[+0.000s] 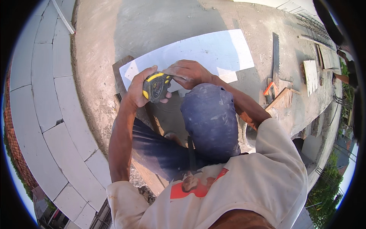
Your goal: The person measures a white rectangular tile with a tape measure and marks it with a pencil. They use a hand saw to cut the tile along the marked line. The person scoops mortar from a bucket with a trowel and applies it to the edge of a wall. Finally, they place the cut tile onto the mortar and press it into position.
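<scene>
My left hand is wrapped round a black and yellow tape measure, held above my bent legs. Close against its upper right corner is my right hand, its fingers bent and pressed together. Whatever those fingers pinch is too small to make out. Just beyond both hands lies a long white block, its near edge partly covered by my hands. A dark wooden board shows at the block's left end. My raised knee in dusty blue trousers stands below my right hand.
A handsaw with an orange handle lies on the concrete floor to the right, beside wood scraps. A pale block wall runs along the left. Farther right are a white piece and another person's arm.
</scene>
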Demonstrator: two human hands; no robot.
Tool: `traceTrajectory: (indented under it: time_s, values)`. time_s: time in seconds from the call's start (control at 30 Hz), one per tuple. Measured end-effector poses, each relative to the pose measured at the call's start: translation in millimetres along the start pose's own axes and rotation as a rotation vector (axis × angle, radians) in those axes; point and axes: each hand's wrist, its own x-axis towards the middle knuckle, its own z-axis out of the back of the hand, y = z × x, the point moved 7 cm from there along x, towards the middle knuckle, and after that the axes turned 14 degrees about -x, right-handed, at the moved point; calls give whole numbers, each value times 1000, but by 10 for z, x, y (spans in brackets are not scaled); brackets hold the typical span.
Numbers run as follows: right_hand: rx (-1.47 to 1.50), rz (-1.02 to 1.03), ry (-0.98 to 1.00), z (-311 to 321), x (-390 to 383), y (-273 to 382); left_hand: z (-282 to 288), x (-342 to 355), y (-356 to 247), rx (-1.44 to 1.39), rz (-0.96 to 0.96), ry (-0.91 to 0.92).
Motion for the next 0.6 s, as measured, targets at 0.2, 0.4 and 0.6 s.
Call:
traceTrajectory:
  time_s: [0.2, 0.4, 0.6]
  values:
    - [-319, -233, -39, 303, -164, -578, 253, -64, -328, 700, 47, -42]
    - [-686, -820, -231, 1378, -1110, -2465, 1531, -291, -1372, 1611, -98, -369]
    - [-696, -771, -233, 1279, -1349, -2604, 2007, -137, -1498, 1593, -21, -487]
